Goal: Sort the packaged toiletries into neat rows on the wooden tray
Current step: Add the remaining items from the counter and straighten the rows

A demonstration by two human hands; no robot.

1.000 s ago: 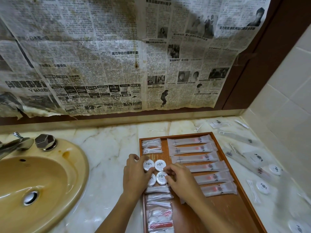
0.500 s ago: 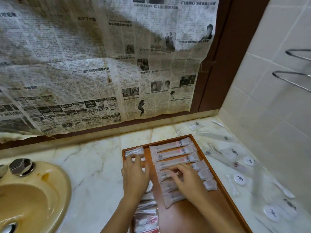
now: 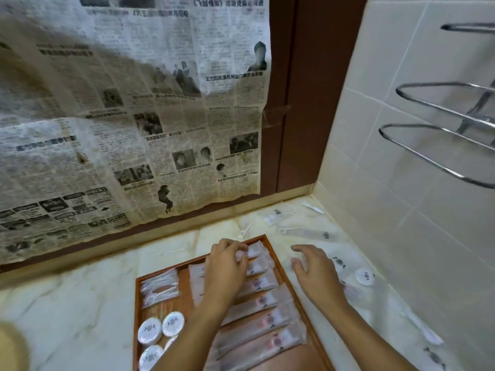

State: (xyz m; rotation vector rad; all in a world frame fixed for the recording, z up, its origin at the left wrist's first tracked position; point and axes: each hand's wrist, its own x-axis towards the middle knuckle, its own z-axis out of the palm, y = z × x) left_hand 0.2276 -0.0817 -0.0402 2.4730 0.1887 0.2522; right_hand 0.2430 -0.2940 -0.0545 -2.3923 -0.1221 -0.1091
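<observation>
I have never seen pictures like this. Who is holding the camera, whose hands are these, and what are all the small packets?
No machine is here: a person wears one camera on the head, looking forward and down, so the two arms are their own. The left hand lies over the long packets lined up in the wooden tray; its fingers seem to touch the farthest packet, though I cannot tell if they pinch it. The right hand hovers, fingers spread, above the marble counter, holding nothing. The tray also holds round white packs and small clear bags. More loose packets and a round pack wait on the counter. Newspaper covers the wall behind.
</observation>
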